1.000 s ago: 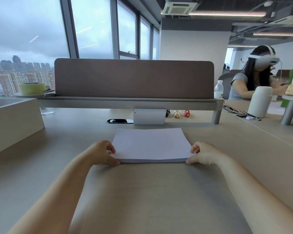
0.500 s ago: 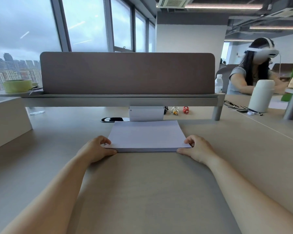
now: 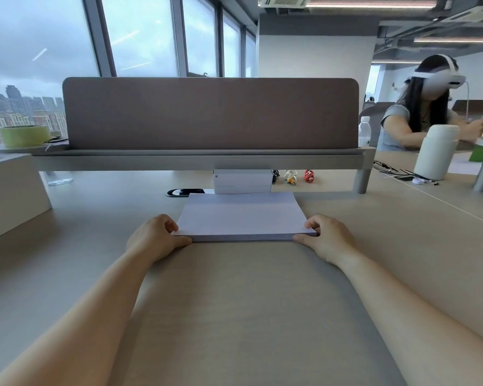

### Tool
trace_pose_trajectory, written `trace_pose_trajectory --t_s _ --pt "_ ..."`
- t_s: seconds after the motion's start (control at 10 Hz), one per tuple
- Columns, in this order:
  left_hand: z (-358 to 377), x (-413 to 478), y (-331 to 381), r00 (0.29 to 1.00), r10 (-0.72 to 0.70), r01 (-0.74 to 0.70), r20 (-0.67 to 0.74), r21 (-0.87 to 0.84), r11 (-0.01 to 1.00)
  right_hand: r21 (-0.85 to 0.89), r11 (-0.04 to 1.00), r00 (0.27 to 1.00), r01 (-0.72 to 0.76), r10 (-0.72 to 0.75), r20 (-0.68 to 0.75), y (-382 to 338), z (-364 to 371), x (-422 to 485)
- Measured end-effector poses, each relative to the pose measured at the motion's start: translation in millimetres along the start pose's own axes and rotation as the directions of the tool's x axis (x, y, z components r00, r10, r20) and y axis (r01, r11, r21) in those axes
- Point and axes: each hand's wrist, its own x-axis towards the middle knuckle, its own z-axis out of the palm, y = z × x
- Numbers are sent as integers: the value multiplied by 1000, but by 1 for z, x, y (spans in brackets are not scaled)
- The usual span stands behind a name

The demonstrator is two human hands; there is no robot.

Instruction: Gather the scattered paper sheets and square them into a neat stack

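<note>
On the tabletop (image 3: 234,307), my left grip (image 3: 154,238) and right grip (image 3: 328,238) each pinch a near corner of the paper stack (image 3: 241,215). It looks heavy and bendy; I'd hold both side edges. A white box (image 3: 241,181) sits just behind.

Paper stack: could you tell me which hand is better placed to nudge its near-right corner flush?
Probably the right hand: it grips that corner of the paper stack, while the left hand holds the near-left corner.
</note>
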Motion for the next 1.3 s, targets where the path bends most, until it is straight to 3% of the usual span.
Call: trace_pose_trajectory --t_s 0.2,0.3,0.4,0.6,1.0,1.2,1.3 --pt "-2 0 1 1000 8 -7 28 -32 999 74 997 999 -21 18 35 3 -1 2" --pt "-8 1 -1 999 1 4 45 -120 993 184 982 999 -29 25 22 2 -10 1" --pt "-11 2 -7 999 -5 12 36 -200 980 176 984 1000 0 1 -6 3 -17 1" --pt "-12 -1 -7 1000 19 -22 -24 -139 990 100 995 1000 16 -14 -15 2 -17 2" --pt "-7 -3 -8 993 68 -76 -98 -80 994 139 990 999 2 3 -36 1 -14 -1" --pt "-7 -2 -4 998 58 -57 40 -23 998 173 983 997 -65 55 58 -2 -19 -1" --pt "-17 2 2 997 30 -23 76 -89 996 150 979 985 -139 121 127 -11 -33 0"
